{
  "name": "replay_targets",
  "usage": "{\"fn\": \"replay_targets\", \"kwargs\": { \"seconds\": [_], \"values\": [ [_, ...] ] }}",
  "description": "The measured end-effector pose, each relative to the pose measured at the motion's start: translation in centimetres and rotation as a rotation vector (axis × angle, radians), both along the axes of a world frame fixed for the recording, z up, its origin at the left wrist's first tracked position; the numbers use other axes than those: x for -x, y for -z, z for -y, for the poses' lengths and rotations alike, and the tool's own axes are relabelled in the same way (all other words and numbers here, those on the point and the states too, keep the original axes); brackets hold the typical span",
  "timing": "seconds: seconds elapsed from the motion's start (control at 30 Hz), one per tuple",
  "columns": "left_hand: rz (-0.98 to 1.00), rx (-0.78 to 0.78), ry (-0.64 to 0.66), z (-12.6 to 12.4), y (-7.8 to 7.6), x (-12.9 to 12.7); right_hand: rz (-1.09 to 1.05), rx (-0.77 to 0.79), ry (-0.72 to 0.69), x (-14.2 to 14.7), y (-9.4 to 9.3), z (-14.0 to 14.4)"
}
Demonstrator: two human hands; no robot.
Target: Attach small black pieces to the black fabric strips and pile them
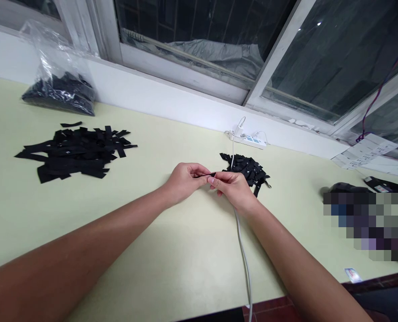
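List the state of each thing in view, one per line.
left hand: grip pinched on black strip
right hand: grip pinched on the same strip
black strip: held flat between both hands, above the table
small pile: heaped loose, behind the right hand
large pile: spread loose, far left
plastic bag: holds black pieces, against the wall
power strip: plug in it
white cable: runs under the right wrist

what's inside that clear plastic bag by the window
The clear plastic bag holds a heap of black strips, like the loose pile on the table. Glare on the plastic hides how many.
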State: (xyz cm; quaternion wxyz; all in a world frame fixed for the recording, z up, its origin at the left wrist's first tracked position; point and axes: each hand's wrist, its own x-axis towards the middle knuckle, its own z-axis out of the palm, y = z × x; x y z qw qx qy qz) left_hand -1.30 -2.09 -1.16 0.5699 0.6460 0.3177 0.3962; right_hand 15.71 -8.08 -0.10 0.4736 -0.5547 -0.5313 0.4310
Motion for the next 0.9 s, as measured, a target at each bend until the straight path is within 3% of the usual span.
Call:
{"fn": "replay_targets", "kwargs": {
  "seconds": [0.37, 0.9],
  "values": [
    [-0.013, -0.106, -0.124, -0.09, -0.11, -0.24, -0.012, -0.027, 0.074, 0.53, -0.11, -0.42],
    [-0.059, -0.211, -0.101, 0.41, -0.52, -0.27, 0.049, -0.11, 0.118, 0.61, 0.32, -0.5]
  ]
}}
